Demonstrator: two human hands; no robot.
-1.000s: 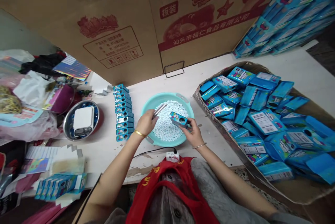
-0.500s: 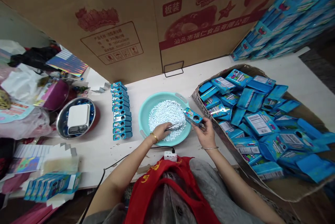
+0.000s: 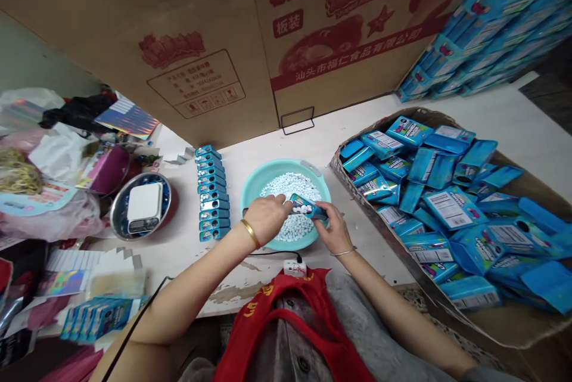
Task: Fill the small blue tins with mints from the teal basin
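My left hand (image 3: 267,219) hangs over a teal plastic basin (image 3: 286,163) of small white mints (image 3: 292,186), its fingertips at the mouth of a blue candy tin (image 3: 304,208). My right hand (image 3: 333,228) grips that tin, tilted, with white mints showing in its opening. The metal scoop held earlier is mostly hidden by my left fingers. Left of the basin stands a neat row of blue tins (image 3: 211,194).
A woven tray (image 3: 344,182) holds a heap of blue printed packs (image 3: 451,209). More packs are stacked at the back right (image 3: 487,24). A digital scale (image 3: 143,206) sits in a steel bowl on the left. Large cardboard boxes (image 3: 201,42) stand behind the table.
My left hand has moved from the mints up to the tin's mouth. My right hand has come back over the basin, and white mints now show in the tin.
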